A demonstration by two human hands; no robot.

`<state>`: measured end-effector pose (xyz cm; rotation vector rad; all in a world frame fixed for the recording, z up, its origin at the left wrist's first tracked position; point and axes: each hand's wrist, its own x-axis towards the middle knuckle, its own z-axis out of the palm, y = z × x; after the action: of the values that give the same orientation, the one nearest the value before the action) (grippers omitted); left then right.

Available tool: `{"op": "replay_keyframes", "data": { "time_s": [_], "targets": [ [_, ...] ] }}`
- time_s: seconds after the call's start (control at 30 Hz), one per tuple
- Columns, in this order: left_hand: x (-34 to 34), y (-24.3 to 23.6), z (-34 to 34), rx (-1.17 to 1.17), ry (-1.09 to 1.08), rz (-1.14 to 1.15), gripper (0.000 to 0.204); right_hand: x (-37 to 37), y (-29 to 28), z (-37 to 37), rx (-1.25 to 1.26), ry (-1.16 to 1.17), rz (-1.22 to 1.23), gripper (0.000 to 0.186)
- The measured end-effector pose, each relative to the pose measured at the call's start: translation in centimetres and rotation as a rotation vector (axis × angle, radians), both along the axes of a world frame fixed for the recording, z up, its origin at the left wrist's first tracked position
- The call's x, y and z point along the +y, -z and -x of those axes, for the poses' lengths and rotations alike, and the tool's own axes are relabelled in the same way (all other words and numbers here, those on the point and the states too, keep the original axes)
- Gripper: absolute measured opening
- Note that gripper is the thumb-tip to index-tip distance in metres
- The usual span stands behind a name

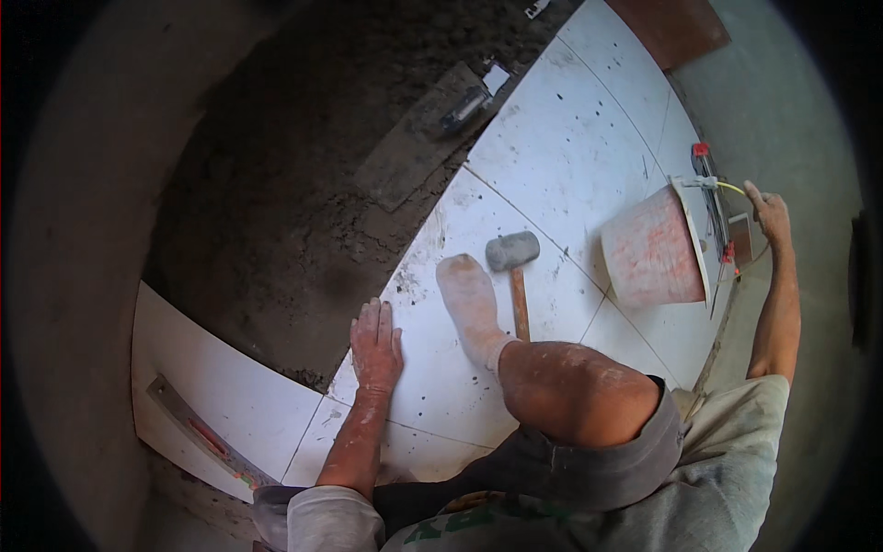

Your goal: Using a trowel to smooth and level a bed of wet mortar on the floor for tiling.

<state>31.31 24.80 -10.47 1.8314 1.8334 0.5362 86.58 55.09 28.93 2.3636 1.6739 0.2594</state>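
Note:
My left hand lies flat on the edge of a white floor tile, fingers stretched toward the dark mortar bed. My right hand is closed round the thin handle of a stained white bucket. The bucket is tilted, its mouth turned to the right and its inside hidden. A rubber mallet with a wooden handle lies on the tiles beside my socked foot, its handle end hidden behind my knee. On the mortar rests a flat trowel with a dark grip.
A long straight bar lies on the tile at the left. Behind the bucket are a dark tool with red ends and a small tile piece. A brown board is at the far right, by the grey wall.

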Motion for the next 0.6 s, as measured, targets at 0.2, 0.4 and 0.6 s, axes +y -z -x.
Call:
{"op": "replay_keyframes", "data": {
  "time_s": [0.2, 0.4, 0.6],
  "targets": [
    [-0.2, 0.4, -0.3, 0.171, -0.058, 0.027, 0.055, 5.3, 4.3, -1.9, 0.018, -0.106, 0.043, 0.068],
    [0.8, 0.2, -1.3, 0.150, -0.068, 0.131, 0.051, 6.2, 9.6, 5.3, -0.497, -0.408, -0.338, 0.047],
    [2.2, 1.7, -2.8, 0.226, -0.152, 0.110, 0.054, -7.7, 27.9, 24.9, 0.444, -1.124, 0.496, 0.057]
  ]
}}
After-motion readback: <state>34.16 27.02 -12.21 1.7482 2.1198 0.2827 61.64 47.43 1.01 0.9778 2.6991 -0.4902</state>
